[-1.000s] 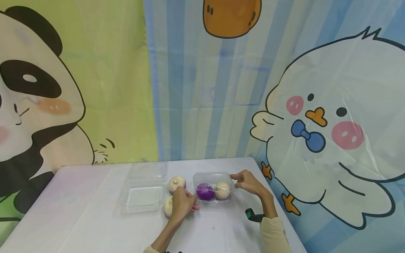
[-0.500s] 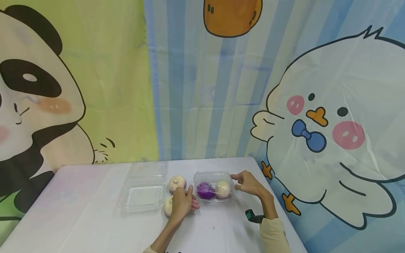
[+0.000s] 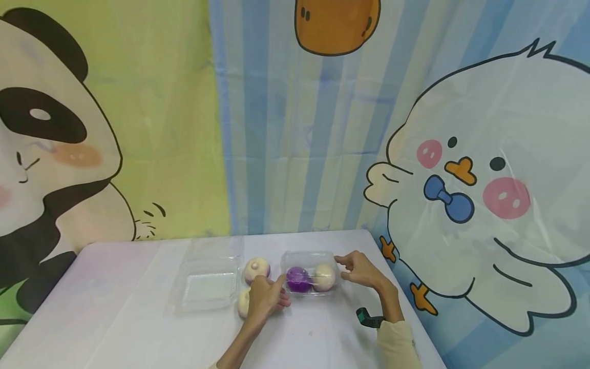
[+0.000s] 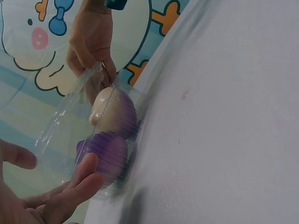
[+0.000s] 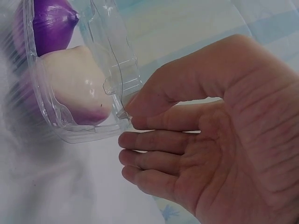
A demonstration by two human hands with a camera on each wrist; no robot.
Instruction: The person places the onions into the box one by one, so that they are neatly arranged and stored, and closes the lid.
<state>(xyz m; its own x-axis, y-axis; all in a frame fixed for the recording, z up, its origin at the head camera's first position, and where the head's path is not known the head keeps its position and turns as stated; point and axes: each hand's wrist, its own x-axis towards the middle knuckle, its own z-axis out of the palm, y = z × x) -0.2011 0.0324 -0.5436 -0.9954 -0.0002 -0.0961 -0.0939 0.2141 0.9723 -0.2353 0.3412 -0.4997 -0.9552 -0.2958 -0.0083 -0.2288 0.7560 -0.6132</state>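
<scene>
A clear plastic clamshell box [image 3: 310,253] stands right of the table's middle, holding a purple onion-shaped vegetable [image 5: 53,25] and a cream-and-purple turnip-like one [image 5: 77,84]. My right hand [image 3: 361,269] pinches the lid's edge at the right end between thumb and index finger, its other fingers apart from the box. At the left end is my left hand [image 3: 265,296], thumb spread away from fairly straight fingers; in the left wrist view the fingertips [image 4: 91,184] lie against or very near the box wall. The lid leans over the vegetables; whether it is latched I cannot tell.
Two more cream-and-purple vegetables lie beside my left hand, a farther one [image 3: 256,267] and a nearer one [image 3: 244,302] partly covered by it. Left of them sits a second clear clamshell box [image 3: 182,292], lid laid back. Cartoon-printed curtains [image 3: 286,128] rise behind the white table [image 3: 138,338].
The left thumb has lifted away from the fingers, and the left hand has opened a little beside the box. The right hand and both boxes look nearly unmoved.
</scene>
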